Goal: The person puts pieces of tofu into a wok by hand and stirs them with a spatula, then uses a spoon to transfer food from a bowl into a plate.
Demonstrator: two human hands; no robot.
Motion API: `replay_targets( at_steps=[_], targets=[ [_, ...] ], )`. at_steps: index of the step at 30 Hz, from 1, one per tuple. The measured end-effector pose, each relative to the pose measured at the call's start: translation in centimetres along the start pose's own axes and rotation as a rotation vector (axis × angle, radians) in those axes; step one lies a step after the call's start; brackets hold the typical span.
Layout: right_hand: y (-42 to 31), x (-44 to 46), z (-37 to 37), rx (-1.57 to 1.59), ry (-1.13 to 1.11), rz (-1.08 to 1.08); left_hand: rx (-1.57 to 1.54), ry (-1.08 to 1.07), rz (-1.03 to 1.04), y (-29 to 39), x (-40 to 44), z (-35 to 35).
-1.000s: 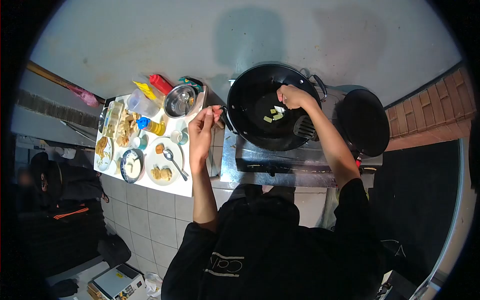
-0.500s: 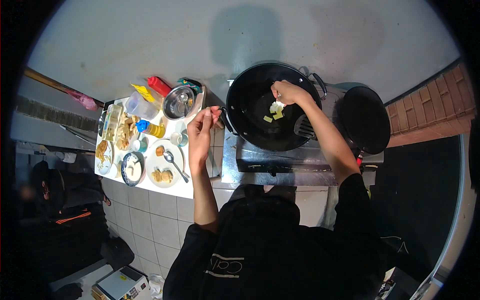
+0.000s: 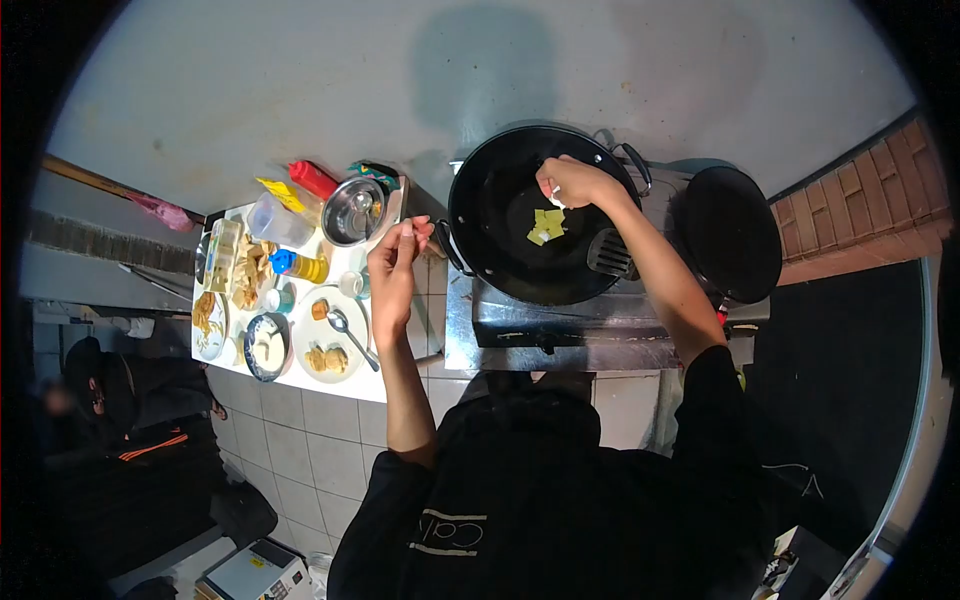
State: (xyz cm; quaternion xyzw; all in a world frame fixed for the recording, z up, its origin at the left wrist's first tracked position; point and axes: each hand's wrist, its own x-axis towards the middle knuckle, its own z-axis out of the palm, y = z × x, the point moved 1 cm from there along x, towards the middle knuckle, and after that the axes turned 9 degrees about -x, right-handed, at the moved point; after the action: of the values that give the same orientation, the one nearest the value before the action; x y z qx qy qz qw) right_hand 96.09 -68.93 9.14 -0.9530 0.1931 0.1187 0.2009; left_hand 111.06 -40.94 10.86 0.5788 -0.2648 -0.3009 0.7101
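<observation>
A black wok (image 3: 520,280) sits on the stove, with several yellow-green pieces (image 3: 546,226) at its bottom. My right hand (image 3: 575,183) is over the wok, its fingers closed, and a small white bit (image 3: 557,196) shows at the fingertips just above those pieces. What the white bit is, I cannot tell. A slotted spatula (image 3: 608,254) rests in the wok on the right, beneath my right forearm. My left hand (image 3: 397,262) is raised beside the wok's left handle (image 3: 455,250), fingers curled in a pinch; anything inside them is hidden.
Left of the stove, a white table (image 3: 300,376) holds a steel bowl (image 3: 352,212), a red bottle (image 3: 313,180), a blue-capped oil bottle (image 3: 300,265), a plate (image 3: 340,372) with a spoon (image 3: 352,335), and a bowl of white paste (image 3: 267,345). A black pan (image 3: 735,235) stands right of the wok.
The white clump below my right hand has shrunk to a small bit at the fingertips, and more yellow-green pieces show in the wok. My left hand has shifted slightly left.
</observation>
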Motion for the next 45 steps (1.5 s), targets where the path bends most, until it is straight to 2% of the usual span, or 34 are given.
replay_targets(
  at_steps=[7, 9, 12, 16, 18, 22, 24, 26, 28, 30, 31, 33, 34, 36, 38, 39, 40, 44, 45],
  targets=[
    [-0.8, 0.0, 0.4, -0.009, 0.076, -0.078, 0.011, -0.012, 0.008, 0.2, 0.1, 0.2],
    [-0.9, 0.3, 0.3, 0.021, 0.027, -0.002, 0.017, -0.012, 0.013, 0.3, 0.2, 0.1],
    [-0.3, 0.8, 1.3, 0.016, 0.098, -0.028, 0.017, -0.019, 0.012, 0.4, 0.2, 0.1],
    [0.1, 0.9, 1.7, 0.019, 0.064, 0.033, -0.005, -0.032, -0.002, 0.2, 0.1, 0.0],
    [1.1, 0.3, 1.6, 0.02, 0.259, 0.018, -0.013, -0.031, -0.002, 0.1, 0.1, 0.0],
    [0.5, -4.9, -1.7, 0.196, 0.315, -0.054, 0.0, -0.039, 0.0, 0.4, 0.0, -0.4],
    [0.5, -8.4, -2.6, 0.137, 0.465, -0.063, 0.066, -0.044, -0.019, 0.8, -0.2, -0.5],
    [1.1, -12.1, -2.5, 0.216, 0.519, -0.045, 0.133, -0.049, -0.042, 1.2, -0.4, -0.7],
    [2.4, -15.6, -1.3, 0.109, 0.506, 0.075, 0.27, -0.083, -0.067, 1.4, -0.5, -0.8],
    [5.2, -18.5, 2.0, -0.048, 0.371, 0.365, 0.364, -0.086, -0.057, 1.5, -0.5, -0.7],
    [5.0, -19.5, 2.6, -0.05, 0.372, 0.372, 0.456, -0.081, -0.042, 1.5, -0.5, -0.5],
    [4.5, -21.6, 4.0, -0.073, 0.108, 0.457, 0.514, -0.074, -0.033, 1.2, -0.3, -0.4],
    [4.6, -22.2, 5.4, -0.072, 0.107, 0.466, 0.575, -0.058, -0.021, 0.9, -0.3, -0.3],
    [5.5, -22.6, 9.7, -0.083, 0.26, 0.578, 0.596, -0.045, -0.033, 0.4, -0.2, -0.3],
    [7.3, -22.8, 14.2, -0.111, 0.301, 0.578, 0.617, -0.029, -0.042, 0.2, -0.1, -0.2],
    [7.8, -23.0, 15.1, -0.143, 0.343, 0.568, 0.631, -0.017, -0.056, 0.2, -0.2, -0.2],
    [7.0, -23.1, 14.2, -0.066, 0.239, 0.613, 0.645, -0.004, -0.071, 0.2, -0.3, -0.2],
    [6.6, -23.1, 14.7, -0.022, 0.218, 0.68, 0.61, -0.012, -0.119, -0.3, -0.3, -0.4],
    [7.2, -23.5, 15.7, -0.126, 0.308, 0.618, 0.579, -0.022, -0.116, -0.5, -0.3, -0.5]
  ],
)
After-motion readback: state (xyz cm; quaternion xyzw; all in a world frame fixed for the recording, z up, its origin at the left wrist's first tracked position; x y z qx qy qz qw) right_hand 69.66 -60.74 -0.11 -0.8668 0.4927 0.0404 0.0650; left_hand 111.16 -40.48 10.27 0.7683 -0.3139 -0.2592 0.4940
